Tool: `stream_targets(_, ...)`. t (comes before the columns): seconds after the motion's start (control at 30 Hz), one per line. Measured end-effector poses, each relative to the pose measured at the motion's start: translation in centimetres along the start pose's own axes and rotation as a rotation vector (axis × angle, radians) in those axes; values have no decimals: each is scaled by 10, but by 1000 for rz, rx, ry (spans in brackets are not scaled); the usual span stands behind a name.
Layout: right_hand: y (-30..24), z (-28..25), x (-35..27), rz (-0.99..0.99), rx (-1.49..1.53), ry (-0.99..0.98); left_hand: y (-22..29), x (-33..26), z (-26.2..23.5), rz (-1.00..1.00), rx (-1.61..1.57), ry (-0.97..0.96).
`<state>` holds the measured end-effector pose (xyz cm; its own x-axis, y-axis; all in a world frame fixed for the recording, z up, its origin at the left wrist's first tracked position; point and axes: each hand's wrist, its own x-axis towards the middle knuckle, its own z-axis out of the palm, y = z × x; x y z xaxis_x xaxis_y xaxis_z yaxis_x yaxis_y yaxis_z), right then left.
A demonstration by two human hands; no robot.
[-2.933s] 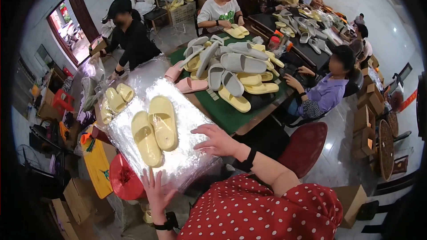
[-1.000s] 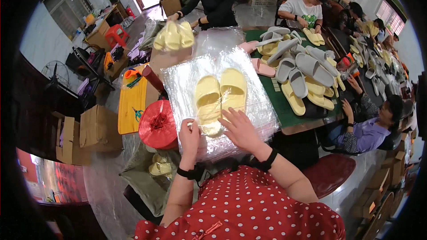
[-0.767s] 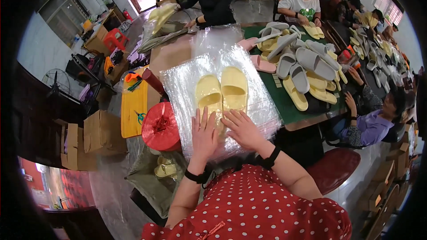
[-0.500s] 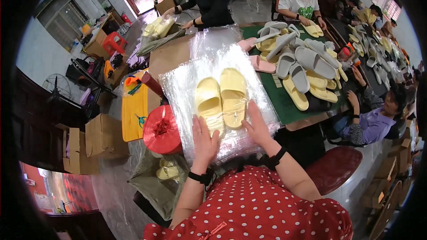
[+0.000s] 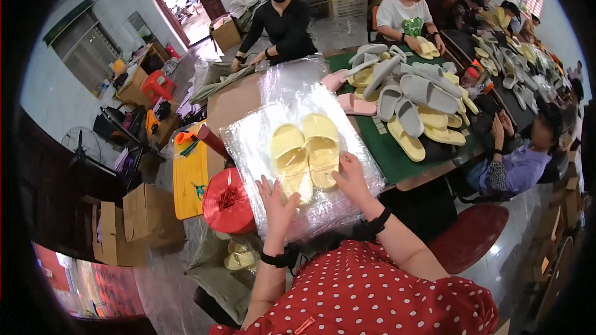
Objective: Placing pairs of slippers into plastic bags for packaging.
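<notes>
A pair of pale yellow slippers [image 5: 306, 152] lies side by side on a stack of clear plastic bags [image 5: 251, 142] spread over the brown table. My left hand [image 5: 277, 197] rests flat on the plastic at the heel of the left slipper, fingers spread. My right hand [image 5: 351, 175] lies on the heel end of the right slipper, fingers apart. Neither hand grips anything that I can see.
A red spool of cord [image 5: 228, 201] stands left of the plastic. Grey, yellow and pink slippers [image 5: 410, 96] are piled on the green tabletop [image 5: 388, 155] to the right. Several people work around the table. Cardboard boxes [image 5: 146, 214] and a yellow stool [image 5: 190, 177] stand at left.
The view has swung so the slippers sit centred before me. Both hands slid from the plastic's near edge up to the slippers' heels.
</notes>
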<state>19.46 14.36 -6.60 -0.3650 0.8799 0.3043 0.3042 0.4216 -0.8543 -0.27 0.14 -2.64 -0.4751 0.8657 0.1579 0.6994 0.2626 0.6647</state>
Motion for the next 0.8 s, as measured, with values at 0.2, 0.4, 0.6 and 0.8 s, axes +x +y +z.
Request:
stream_targets(0.2, 1, -18, 5, 138, 145, -57, 61, -2, -11, -243, -980, -69)
stream_targets(0.4, -40, -52, -6, -82, -350, 139, 68, -13, -11, -309, -1341, -63)
stream_targets(0.6, -56, -57, -6, 451, 528, -243, 70, -16, -17, -392, -1517, -296)
stream_targets(0.8, -71, -10, -26, 151, 436, 146, 70, -33, 0, -343, -1520, -201)
